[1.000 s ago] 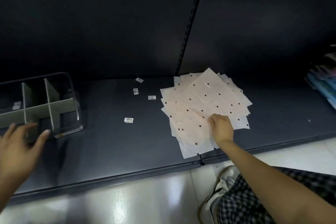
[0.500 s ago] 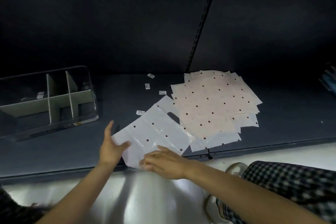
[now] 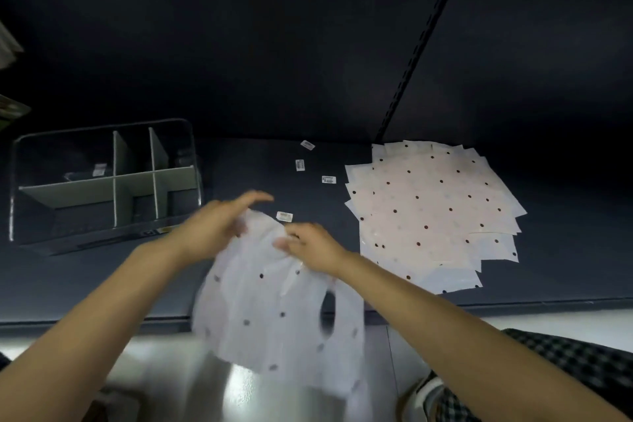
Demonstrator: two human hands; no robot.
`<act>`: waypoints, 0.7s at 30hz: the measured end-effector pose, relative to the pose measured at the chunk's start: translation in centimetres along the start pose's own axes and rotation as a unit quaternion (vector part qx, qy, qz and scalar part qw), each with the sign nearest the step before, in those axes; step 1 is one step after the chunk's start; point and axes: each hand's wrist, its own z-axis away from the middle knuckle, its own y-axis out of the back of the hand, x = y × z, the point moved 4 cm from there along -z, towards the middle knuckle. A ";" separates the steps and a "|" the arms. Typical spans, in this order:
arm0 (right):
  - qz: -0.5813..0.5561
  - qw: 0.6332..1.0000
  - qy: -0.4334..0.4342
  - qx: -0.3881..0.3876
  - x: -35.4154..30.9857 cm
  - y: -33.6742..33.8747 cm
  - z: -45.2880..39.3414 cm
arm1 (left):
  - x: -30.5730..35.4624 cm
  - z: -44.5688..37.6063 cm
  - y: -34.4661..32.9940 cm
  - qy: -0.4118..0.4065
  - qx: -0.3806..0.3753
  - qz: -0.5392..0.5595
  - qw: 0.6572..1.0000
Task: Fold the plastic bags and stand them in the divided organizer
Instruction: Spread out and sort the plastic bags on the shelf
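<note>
A white plastic bag with dark dots (image 3: 274,312) hangs in front of the shelf edge, blurred, its handle cut-out at lower right. My right hand (image 3: 310,245) pinches its top edge. My left hand (image 3: 215,226) is at the bag's upper left corner, fingers stretched over it; its grip is blurred. A fanned stack of the same dotted bags (image 3: 431,212) lies on the shelf to the right. The clear divided organizer (image 3: 102,181) with grey partitions stands at the left, holding no bags.
Several small white barcode stickers (image 3: 300,164) lie on the dark shelf (image 3: 565,267) between organizer and stack. A slotted upright (image 3: 421,44) runs up the back wall. My shoe and checked trousers (image 3: 534,373) are at lower right over a pale floor.
One bag was pulled off the stack and laid flat on the shelf; both hands have now lifted it by its top edge, so it hangs over the shelf front.
</note>
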 end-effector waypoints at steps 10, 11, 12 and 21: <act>-0.054 0.940 -0.296 0.159 3.4 0.3 -5.8 | -11.3 3.1 -2.8 0.146 0.152 -0.112 0.971; -0.051 0.941 -0.294 0.162 3.1 0.2 -6.4 | -11.9 3.6 -3.0 0.122 0.139 -0.135 0.974; -0.054 0.943 -0.287 0.162 2.8 -0.1 -6.9 | -12.5 4.1 -3.0 0.107 0.127 -0.153 0.974; 0.159 0.941 -0.142 0.262 3.8 3.5 -3.4 | -15.6 6.3 0.3 0.125 0.156 -0.158 0.967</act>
